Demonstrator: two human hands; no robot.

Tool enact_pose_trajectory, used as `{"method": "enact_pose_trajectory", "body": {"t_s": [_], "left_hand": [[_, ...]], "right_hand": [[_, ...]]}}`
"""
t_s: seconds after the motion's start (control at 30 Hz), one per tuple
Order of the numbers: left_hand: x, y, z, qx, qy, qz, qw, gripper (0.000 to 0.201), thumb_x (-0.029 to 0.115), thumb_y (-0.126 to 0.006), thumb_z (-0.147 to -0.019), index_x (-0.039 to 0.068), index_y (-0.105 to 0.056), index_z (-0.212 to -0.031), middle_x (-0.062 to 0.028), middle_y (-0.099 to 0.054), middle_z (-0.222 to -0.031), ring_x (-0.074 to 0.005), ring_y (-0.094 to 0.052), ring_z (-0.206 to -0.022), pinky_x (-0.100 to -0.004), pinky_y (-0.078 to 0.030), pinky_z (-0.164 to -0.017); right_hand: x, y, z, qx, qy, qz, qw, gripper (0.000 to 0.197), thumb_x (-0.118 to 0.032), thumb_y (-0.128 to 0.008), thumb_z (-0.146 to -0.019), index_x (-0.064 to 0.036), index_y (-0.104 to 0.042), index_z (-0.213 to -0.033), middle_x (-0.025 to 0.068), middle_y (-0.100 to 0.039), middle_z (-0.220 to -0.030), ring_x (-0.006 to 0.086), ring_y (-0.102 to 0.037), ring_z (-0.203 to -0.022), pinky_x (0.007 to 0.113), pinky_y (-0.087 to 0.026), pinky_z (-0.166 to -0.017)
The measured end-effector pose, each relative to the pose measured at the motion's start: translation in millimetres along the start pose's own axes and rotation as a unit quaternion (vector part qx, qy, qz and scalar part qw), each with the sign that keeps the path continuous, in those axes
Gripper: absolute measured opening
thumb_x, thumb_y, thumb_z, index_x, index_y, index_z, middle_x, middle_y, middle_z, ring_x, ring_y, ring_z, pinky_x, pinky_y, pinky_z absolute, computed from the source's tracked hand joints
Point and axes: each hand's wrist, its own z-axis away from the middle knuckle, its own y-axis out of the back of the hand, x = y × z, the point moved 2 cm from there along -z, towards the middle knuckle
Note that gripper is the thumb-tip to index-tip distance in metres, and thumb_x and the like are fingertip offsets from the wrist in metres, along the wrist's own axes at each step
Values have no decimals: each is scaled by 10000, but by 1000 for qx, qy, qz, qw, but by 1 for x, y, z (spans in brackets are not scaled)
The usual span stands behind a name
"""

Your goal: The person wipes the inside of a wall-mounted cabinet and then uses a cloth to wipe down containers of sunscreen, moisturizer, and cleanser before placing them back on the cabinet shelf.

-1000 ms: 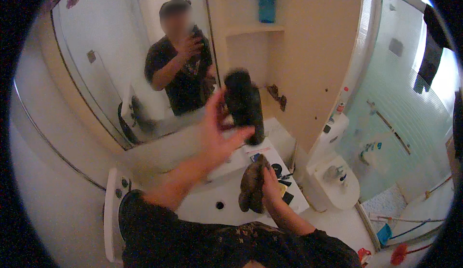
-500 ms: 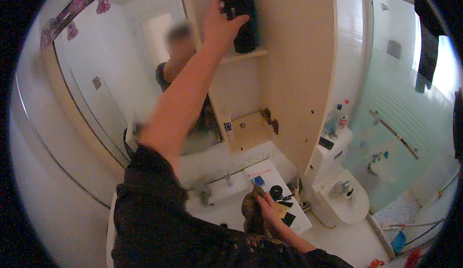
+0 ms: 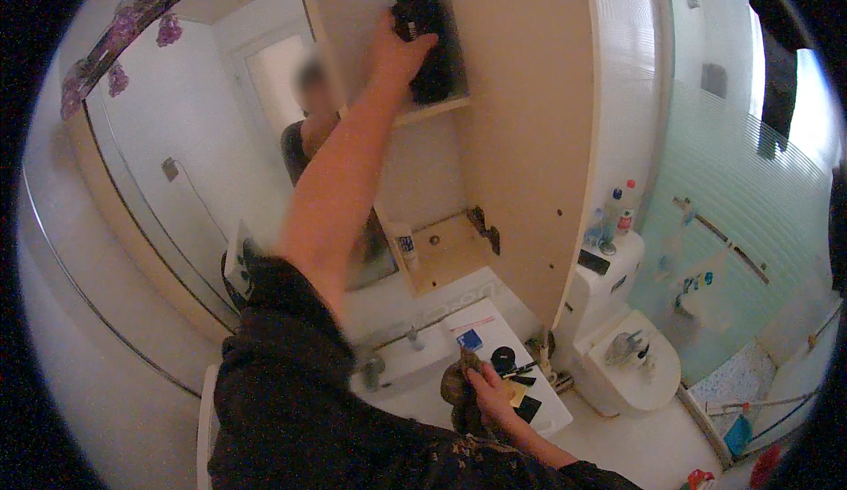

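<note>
My left hand (image 3: 399, 56) reaches up into the open wall cabinet, its fingers closed around a black bottle (image 3: 413, 15) on or just above the upper shelf (image 3: 430, 111). More dark bottles (image 3: 436, 71) stand close beside and behind it, hard to tell apart. Down over the washbasin counter, my right hand (image 3: 490, 395) grips a bunched brown cloth (image 3: 460, 391), which hangs beneath the fingers.
A small white tube (image 3: 407, 248) stands in the cabinet's lower part. The counter (image 3: 554, 412) holds a round black container (image 3: 503, 359), a blue-and-white packet (image 3: 469, 340) and dark flat items. The mirror (image 3: 203, 102) is left; the toilet (image 3: 653, 375), with bottles on its tank, is right.
The view has shifted slightly. My left hand and the black bottle sit a little lower against the shelf. My right hand keeps hold of the cloth.
</note>
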Motion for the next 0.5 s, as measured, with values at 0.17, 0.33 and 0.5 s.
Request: {"method": "enact_pose_trajectory", "body": {"t_s": [0.17, 0.33, 0.5], "left_hand": [[-26, 18, -13, 2, -10, -20, 1000, 650, 191, -765, -620, 19, -462, -1168, -153, -587, -1073, -301, -567, -986, -390, -441, -860], [-16, 19, -4, 27, -25, -77, 996, 640, 199, -762, -623, 47, -465, -1169, -148, -585, -1082, -320, -561, -994, -407, -440, -862], [-7, 21, 3, 58, -8, -154, 986, 678, 235, -763, -627, 95, -453, -1213, -131, -580, -1103, -316, -558, -1006, -412, -439, -863]], "right_hand": [[16, 3, -8, -6, 3, 18, 1000, 249, -155, -523, -886, -28, -507, -1100, 37, -569, -991, 136, -533, -891, 275, -448, -783], [25, 10, -18, -6, 29, 64, 998, 255, -156, -530, -883, -25, -510, -1100, 42, -580, -964, 135, -545, -865, 271, -457, -769], [26, 6, -15, -12, 32, 43, 998, 271, -161, -530, -883, -25, -504, -1116, 44, -581, -974, 135, -544, -865, 276, -458, -778]]}}
